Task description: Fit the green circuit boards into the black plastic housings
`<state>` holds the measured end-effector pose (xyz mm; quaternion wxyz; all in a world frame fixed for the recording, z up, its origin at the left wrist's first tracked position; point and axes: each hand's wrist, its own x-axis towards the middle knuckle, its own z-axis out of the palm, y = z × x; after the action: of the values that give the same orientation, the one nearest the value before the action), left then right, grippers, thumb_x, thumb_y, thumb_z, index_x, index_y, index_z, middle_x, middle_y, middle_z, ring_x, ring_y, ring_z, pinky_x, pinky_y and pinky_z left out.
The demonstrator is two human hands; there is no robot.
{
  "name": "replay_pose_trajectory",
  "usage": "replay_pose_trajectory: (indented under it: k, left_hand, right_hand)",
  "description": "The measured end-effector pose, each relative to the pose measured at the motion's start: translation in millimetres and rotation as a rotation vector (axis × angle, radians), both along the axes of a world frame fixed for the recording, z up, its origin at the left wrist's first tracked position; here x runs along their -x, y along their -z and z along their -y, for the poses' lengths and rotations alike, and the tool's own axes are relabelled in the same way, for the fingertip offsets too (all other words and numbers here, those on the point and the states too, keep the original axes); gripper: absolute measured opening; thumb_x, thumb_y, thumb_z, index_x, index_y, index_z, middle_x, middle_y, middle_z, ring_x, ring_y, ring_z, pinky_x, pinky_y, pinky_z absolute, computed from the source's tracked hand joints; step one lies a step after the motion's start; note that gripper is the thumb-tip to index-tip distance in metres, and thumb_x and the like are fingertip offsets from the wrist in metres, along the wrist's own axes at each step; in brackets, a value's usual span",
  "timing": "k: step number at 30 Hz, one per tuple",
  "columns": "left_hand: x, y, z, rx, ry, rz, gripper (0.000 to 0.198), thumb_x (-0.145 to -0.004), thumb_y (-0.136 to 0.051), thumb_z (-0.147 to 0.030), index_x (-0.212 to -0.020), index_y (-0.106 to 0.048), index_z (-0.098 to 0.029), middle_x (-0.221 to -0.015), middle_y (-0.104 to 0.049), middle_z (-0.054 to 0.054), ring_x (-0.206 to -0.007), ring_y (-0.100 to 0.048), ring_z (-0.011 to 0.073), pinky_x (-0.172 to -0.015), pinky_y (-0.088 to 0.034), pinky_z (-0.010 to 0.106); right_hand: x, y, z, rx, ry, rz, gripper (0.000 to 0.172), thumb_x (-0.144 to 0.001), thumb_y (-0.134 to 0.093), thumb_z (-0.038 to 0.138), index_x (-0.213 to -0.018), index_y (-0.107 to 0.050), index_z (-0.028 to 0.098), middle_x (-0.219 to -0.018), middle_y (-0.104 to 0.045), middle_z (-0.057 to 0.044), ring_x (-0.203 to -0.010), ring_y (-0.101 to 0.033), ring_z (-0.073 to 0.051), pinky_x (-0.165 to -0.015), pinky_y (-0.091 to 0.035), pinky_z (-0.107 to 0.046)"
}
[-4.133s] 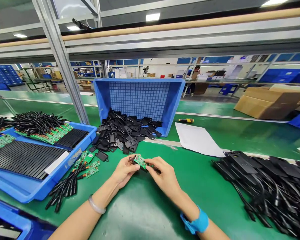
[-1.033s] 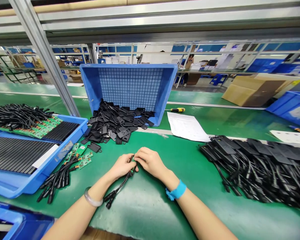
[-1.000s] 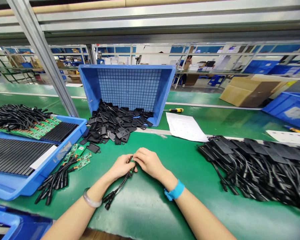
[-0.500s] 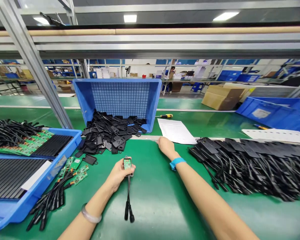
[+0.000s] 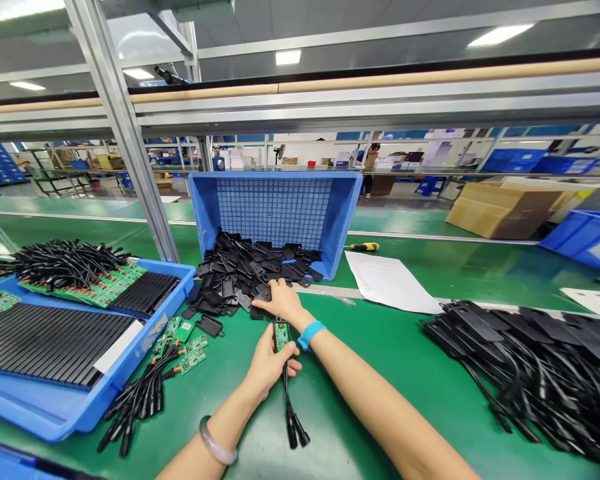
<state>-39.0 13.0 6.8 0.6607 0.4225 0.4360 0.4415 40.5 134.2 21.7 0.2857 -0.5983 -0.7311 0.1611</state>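
Observation:
My left hand (image 5: 273,360) grips a small green circuit board (image 5: 281,335) seated in a black plastic case, its fingers closed around the sides. Two black cables with plug ends (image 5: 296,430) hang from the case toward me. Just beyond it, my right hand (image 5: 284,303) reaches to the near edge of a heap of black plastic covers (image 5: 245,267), thumb and fingers apart over the pieces. Its fingertips touch or nearly touch the covers; exact contact is hard to see. The heap spills from a blue crate (image 5: 275,175) tipped on its side.
Left stands a blue tray (image 5: 167,313) of boards and black cases. Beside it lie loose cabled boards (image 5: 193,357). On the right are a white paper (image 5: 393,280), a screwdriver (image 5: 365,247) and a pile of cabled black units (image 5: 525,373). A metal post (image 5: 130,133) rises at left.
My right hand has moved left from the bench strip near the paper to the heap of covers. My left hand still holds the cased board. The view has turned rightward-shifted, with everything appearing farther right.

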Motion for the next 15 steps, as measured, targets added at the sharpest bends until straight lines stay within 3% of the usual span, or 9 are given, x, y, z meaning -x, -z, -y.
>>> replay_pose_trajectory:
  k: [4, 7, 9, 13, 15]
  left_hand:
    - [3, -1.5, -1, 0.011, 0.034, 0.039, 0.068, -0.058, -0.079, -0.045, -0.108, -0.044, -0.016, -0.076, -0.064, 0.002, -0.049, -0.058, 0.0103, -0.043, -0.042, 0.019]
    - [6, -5.6, 0, 0.050, 0.054, 0.105, 0.065, -0.059, -0.081, -0.036, -0.111, -0.047, -0.015, -0.084, -0.067, 0.006, -0.053, -0.059, 0.0094, -0.047, -0.043, 0.019]
    - [7, -8.0, 0, 0.082, 0.068, 0.156, 0.064, -0.060, -0.081, -0.033, -0.112, -0.048, -0.015, -0.088, -0.068, 0.008, -0.055, -0.060, 0.0091, -0.049, -0.044, 0.019]
    - [6, -7.0, 1, 0.070, 0.063, 0.198, 0.061, -0.064, -0.079, -0.038, -0.112, -0.050, -0.014, -0.087, -0.067, 0.007, -0.058, -0.060, 0.0087, -0.050, -0.043, 0.018]
    - [3, -3.5, 1, 0.000, 0.038, 0.146, 0.062, -0.060, -0.081, -0.037, -0.108, -0.051, -0.014, -0.077, -0.064, 0.002, -0.053, -0.057, 0.0077, -0.046, -0.041, 0.017]
  right_hand:
    - [-15, -4.8, 4, 0.006, -0.024, -0.220, 0.054, -0.066, -0.076, 0.038, -0.110, -0.058, 0.012, -0.112, -0.056, -0.017, -0.103, -0.055, -0.030, -0.087, -0.043, -0.040]
    - [-43, -10.8, 21, 0.041, -0.046, -0.407, 0.047, -0.083, -0.053, 0.046, -0.116, -0.055, 0.013, -0.105, -0.062, -0.013, -0.091, -0.060, -0.023, -0.077, -0.048, -0.035]
    - [-61, -11.0, 42, 0.096, -0.103, -0.573, 0.047, -0.087, -0.044, 0.048, -0.119, -0.053, 0.014, -0.105, -0.063, -0.012, -0.084, -0.062, -0.020, -0.068, -0.051, -0.032]
    - [-78, 0.0, 94, 0.233, -0.316, -1.029, 0.059, -0.070, -0.070, 0.036, -0.122, -0.047, 0.022, -0.112, -0.060, -0.010, -0.094, -0.062, -0.022, -0.078, -0.052, -0.036]
    - [-78, 8.1, 111, 0.218, -0.397, -1.074, 0.068, -0.065, -0.076, 0.028, -0.125, -0.042, 0.026, -0.110, -0.060, -0.008, -0.094, -0.062, -0.022, -0.081, -0.051, -0.037]
